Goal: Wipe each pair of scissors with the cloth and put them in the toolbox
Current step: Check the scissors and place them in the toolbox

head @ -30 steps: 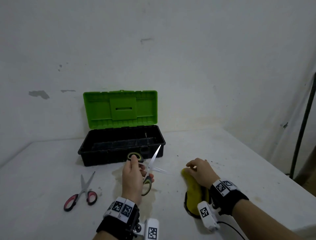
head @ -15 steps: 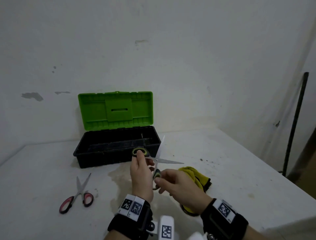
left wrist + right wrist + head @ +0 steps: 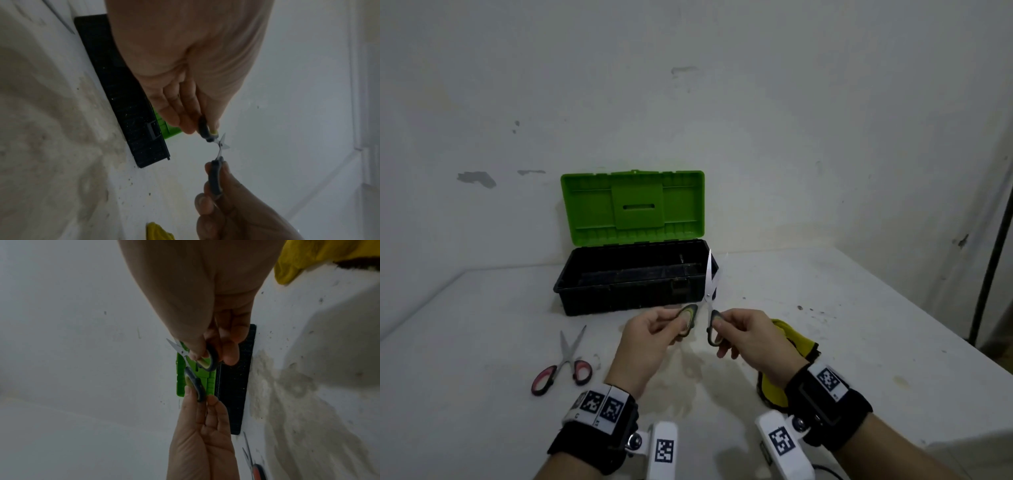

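Grey-and-green-handled scissors (image 3: 709, 291) are held up in front of the toolbox, blades pointing up and nearly together. My left hand (image 3: 671, 325) pinches the left handle loop (image 3: 204, 128). My right hand (image 3: 726, 330) pinches the right handle loop (image 3: 210, 361). A second pair of scissors (image 3: 566, 359) with red-and-black handles lies on the table to the left, blades slightly apart. The yellow cloth (image 3: 792, 342) lies on the table under my right wrist, partly hidden. The black toolbox (image 3: 619, 298) stands with its green lid (image 3: 633, 205) raised against the wall.
The white table (image 3: 859, 325) is stained near the middle and ends in an edge at the right. A dark pole (image 3: 993, 240) stands beyond that edge. The wall rises directly behind the toolbox.
My right hand left the cloth and took the second handle of the scissors. The wide-apart blades have swung nearly together and now point upward.
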Available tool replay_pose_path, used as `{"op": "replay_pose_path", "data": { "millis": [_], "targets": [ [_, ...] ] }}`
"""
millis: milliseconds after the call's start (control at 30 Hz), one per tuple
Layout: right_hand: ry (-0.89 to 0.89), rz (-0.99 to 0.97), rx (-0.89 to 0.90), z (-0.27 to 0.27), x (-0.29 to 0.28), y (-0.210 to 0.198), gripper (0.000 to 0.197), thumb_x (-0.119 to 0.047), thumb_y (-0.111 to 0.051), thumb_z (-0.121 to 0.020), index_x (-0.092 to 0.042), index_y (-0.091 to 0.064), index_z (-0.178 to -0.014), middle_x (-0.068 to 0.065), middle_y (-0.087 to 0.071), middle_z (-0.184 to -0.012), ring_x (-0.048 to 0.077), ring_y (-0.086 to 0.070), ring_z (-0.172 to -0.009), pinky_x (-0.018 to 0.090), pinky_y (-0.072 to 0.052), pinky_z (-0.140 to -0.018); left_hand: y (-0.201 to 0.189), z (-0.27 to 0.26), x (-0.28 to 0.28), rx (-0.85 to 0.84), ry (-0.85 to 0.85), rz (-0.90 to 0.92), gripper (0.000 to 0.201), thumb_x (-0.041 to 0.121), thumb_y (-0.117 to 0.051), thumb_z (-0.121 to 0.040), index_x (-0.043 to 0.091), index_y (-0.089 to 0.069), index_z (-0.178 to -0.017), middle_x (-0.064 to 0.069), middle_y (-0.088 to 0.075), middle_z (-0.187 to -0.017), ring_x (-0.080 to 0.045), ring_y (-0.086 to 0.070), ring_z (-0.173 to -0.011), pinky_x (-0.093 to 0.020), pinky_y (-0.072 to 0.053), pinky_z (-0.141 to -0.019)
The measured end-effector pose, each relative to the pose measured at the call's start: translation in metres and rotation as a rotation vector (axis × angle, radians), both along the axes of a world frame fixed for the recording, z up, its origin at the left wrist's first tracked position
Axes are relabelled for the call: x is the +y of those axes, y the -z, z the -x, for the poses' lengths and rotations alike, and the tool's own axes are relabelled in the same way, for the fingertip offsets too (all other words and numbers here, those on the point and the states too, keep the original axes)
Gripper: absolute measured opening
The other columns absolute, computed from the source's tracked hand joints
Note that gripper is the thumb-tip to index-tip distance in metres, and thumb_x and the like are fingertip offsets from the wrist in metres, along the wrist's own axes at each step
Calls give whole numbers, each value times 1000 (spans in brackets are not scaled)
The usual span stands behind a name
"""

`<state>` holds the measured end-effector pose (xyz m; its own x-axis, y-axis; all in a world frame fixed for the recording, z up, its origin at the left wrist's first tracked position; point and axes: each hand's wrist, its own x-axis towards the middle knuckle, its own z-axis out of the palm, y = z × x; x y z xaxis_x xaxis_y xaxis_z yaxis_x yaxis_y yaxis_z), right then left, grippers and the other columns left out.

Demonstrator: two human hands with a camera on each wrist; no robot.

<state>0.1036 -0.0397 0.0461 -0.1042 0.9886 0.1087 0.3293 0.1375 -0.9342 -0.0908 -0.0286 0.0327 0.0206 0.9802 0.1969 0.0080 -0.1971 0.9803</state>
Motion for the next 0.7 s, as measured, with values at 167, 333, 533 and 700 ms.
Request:
{"op": "replay_pose_path", "data": {
  "millis": [167,333,533,700],
  "targets": [
    [7,-13,52,17,9,5,20,-21,-58,-98,-8,-69,-87,12,-69,-74,20,-68,-63,27,-48,-54,-1,9,3,-44,-17,-6,12,16,-74,-88,13,-77,-99,-3,-79,-87,-12,-73,-80,-18,-55,-70],
    [44,-5,138,36,15,9,22,-16,-59,-97,3,-67,-91,10,-64,-69,21,-65,-59,29,-48,-55,12,5,2,-84,-76,45,17,19,-76,-87,10,-75,-101,-5,-78,-88,-14,-74,-80,-18,-55,-68],
    [227,-158,122,58,23,7,23,-29,-70,-88,-10,-58,-85,10,-69,-70,22,-68,-55,41,-56,-57,11,5,9,-193,-198,59,14,17,-77,-86,9,-72,-96,-6,-78,-85,-17,-75,-83,-27,-57,-76],
    [263,-211,-27,73,43,-7,34,-47,-73,-81,-15,-72,-70,2,-69,-64,13,-64,-58,36,-54,-60,3,7,25,-204,-215,24,8,10,-74,-88,7,-70,-93,-7,-77,-81,-19,-75,-83,-28,-58,-76]
  ]
}}
